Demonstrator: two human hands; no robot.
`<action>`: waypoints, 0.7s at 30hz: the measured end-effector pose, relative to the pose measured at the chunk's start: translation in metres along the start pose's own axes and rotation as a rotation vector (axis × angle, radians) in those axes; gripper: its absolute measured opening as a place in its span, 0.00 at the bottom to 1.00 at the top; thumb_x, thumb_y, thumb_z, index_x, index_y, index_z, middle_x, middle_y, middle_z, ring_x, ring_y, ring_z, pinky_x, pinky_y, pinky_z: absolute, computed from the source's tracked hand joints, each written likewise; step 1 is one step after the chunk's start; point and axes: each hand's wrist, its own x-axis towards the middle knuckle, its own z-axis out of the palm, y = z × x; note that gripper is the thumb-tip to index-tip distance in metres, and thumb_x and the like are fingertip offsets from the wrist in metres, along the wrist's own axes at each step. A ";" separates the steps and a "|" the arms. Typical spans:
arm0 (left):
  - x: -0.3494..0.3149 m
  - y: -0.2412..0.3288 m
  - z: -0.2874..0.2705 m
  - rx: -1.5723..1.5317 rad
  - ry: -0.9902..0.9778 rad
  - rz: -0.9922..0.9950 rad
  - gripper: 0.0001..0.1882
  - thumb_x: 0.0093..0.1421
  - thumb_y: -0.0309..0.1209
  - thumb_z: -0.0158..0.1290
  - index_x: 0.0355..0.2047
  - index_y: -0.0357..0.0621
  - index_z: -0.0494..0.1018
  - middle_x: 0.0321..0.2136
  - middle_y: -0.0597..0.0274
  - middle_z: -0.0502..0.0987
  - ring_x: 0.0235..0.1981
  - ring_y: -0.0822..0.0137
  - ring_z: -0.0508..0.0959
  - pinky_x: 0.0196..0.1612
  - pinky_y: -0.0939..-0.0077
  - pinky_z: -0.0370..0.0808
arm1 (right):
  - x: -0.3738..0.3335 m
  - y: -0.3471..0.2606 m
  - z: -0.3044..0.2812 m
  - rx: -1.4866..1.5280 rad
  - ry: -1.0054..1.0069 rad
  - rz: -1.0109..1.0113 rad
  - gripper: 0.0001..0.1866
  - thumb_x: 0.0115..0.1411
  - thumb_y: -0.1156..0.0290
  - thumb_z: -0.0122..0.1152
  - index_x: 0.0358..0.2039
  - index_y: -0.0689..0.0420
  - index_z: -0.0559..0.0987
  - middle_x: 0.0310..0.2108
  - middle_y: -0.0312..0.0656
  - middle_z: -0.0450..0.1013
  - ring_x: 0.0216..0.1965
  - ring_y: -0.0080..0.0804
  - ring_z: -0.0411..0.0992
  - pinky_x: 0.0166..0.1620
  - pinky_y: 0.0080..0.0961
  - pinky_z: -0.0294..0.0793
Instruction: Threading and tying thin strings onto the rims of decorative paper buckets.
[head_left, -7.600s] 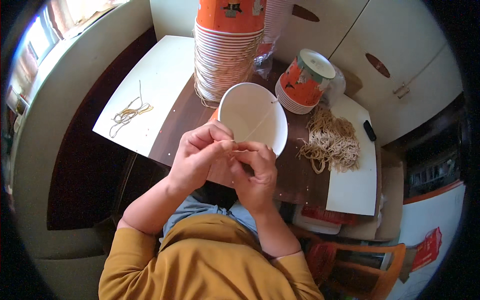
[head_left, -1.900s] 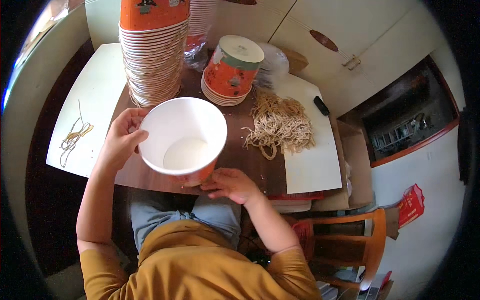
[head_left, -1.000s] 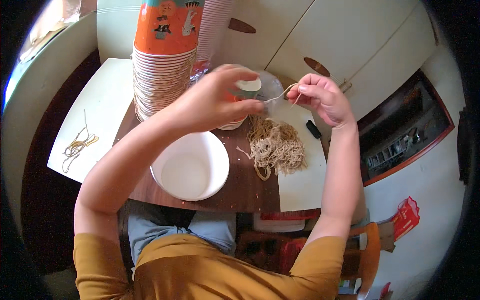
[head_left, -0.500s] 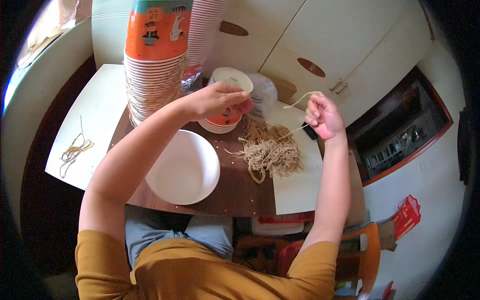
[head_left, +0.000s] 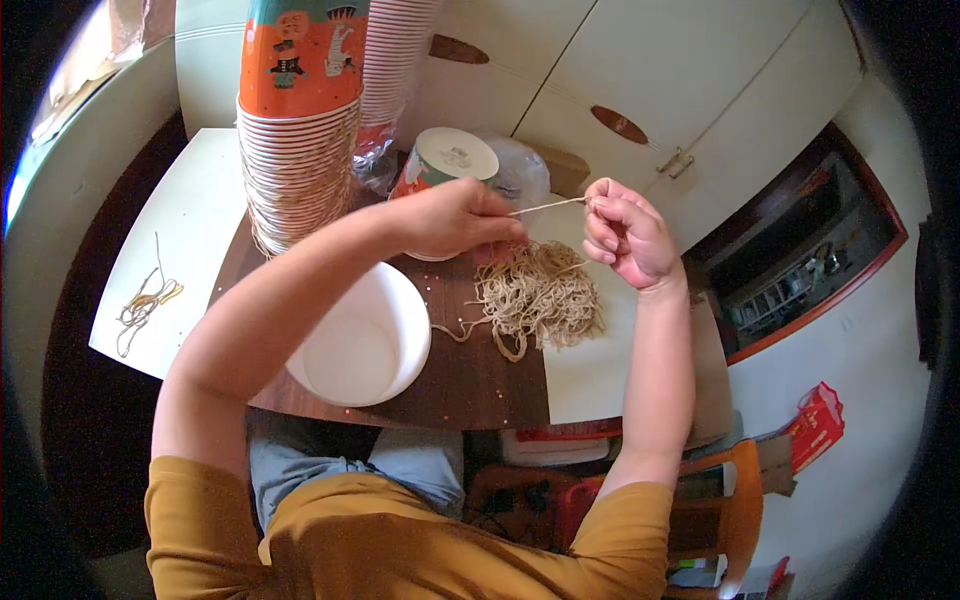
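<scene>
A thin beige string (head_left: 548, 206) is stretched taut between my two hands above the table. My left hand (head_left: 455, 217) pinches one end and my right hand (head_left: 624, 232) pinches the other. Just below them lies a tangled heap of beige strings (head_left: 538, 298). A white paper bowl (head_left: 362, 335) stands open side up on the dark wooden table (head_left: 470, 380), under my left forearm.
A tall stack of orange paper bowls (head_left: 298, 120) rises at the back left, with a short upside-down stack (head_left: 440, 170) beside it. White sheets (head_left: 200, 230) cover both table ends; a few loose strings (head_left: 143, 305) lie on the left one. White cabinets (head_left: 640, 90) stand behind.
The bowl was set down on the table. Both hands reached to the string heap and drew out one string; they have since come closer together above the heap.
</scene>
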 end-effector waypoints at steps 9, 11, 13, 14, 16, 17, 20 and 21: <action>-0.083 0.062 -0.047 -0.092 0.212 -0.028 0.19 0.65 0.41 0.46 0.35 0.35 0.77 0.19 0.65 0.73 0.23 0.75 0.72 0.29 0.78 0.70 | -0.014 0.030 0.004 -0.479 -0.182 0.232 0.08 0.56 0.74 0.61 0.36 0.59 0.74 0.26 0.29 0.71 0.25 0.11 0.65 0.29 0.11 0.65; -0.104 0.062 -0.068 -0.127 0.393 0.042 0.21 0.66 0.41 0.44 0.32 0.35 0.77 0.18 0.66 0.70 0.19 0.76 0.67 0.26 0.82 0.66 | -0.017 0.058 -0.016 -0.555 -0.198 0.380 0.07 0.57 0.72 0.61 0.36 0.59 0.75 0.27 0.28 0.72 0.29 0.12 0.67 0.33 0.12 0.67; -0.131 0.059 -0.087 -0.044 0.385 0.061 0.21 0.66 0.41 0.44 0.31 0.35 0.77 0.19 0.65 0.71 0.20 0.76 0.67 0.26 0.82 0.67 | -0.027 0.090 -0.048 -0.685 -0.080 0.488 0.08 0.58 0.69 0.61 0.35 0.59 0.76 0.26 0.30 0.72 0.28 0.15 0.68 0.32 0.16 0.69; -0.141 0.059 -0.086 0.013 0.373 0.005 0.21 0.66 0.42 0.45 0.31 0.35 0.77 0.19 0.65 0.72 0.20 0.76 0.68 0.26 0.83 0.67 | -0.033 0.096 -0.055 -0.752 -0.006 0.611 0.09 0.57 0.69 0.62 0.35 0.59 0.77 0.26 0.31 0.73 0.28 0.17 0.68 0.32 0.19 0.70; -0.155 0.062 -0.067 0.187 0.426 -0.083 0.21 0.65 0.41 0.46 0.27 0.34 0.77 0.17 0.65 0.72 0.19 0.75 0.70 0.22 0.79 0.68 | -0.048 0.106 -0.060 -1.046 -0.085 0.519 0.11 0.54 0.68 0.63 0.37 0.58 0.77 0.23 0.34 0.73 0.27 0.22 0.70 0.31 0.23 0.72; -0.157 0.062 -0.061 0.137 0.276 -0.154 0.19 0.64 0.39 0.47 0.29 0.34 0.78 0.19 0.64 0.73 0.20 0.75 0.72 0.24 0.80 0.69 | -0.056 0.099 -0.053 -1.266 -0.097 0.578 0.16 0.52 0.67 0.65 0.41 0.57 0.77 0.30 0.40 0.75 0.34 0.27 0.73 0.39 0.26 0.72; -0.155 0.083 -0.033 0.259 -0.044 -0.201 0.13 0.63 0.32 0.47 0.35 0.37 0.78 0.21 0.64 0.74 0.24 0.73 0.73 0.30 0.77 0.71 | -0.057 0.059 0.017 -1.393 -0.069 0.181 0.25 0.49 0.65 0.68 0.46 0.61 0.74 0.45 0.44 0.70 0.49 0.30 0.67 0.53 0.28 0.66; -0.152 0.086 -0.027 0.301 -0.146 -0.134 0.12 0.62 0.32 0.46 0.35 0.38 0.77 0.22 0.61 0.75 0.26 0.69 0.75 0.31 0.74 0.72 | -0.053 0.049 0.038 -1.223 -0.096 -0.016 0.28 0.48 0.62 0.69 0.49 0.60 0.73 0.49 0.45 0.68 0.54 0.30 0.65 0.57 0.29 0.63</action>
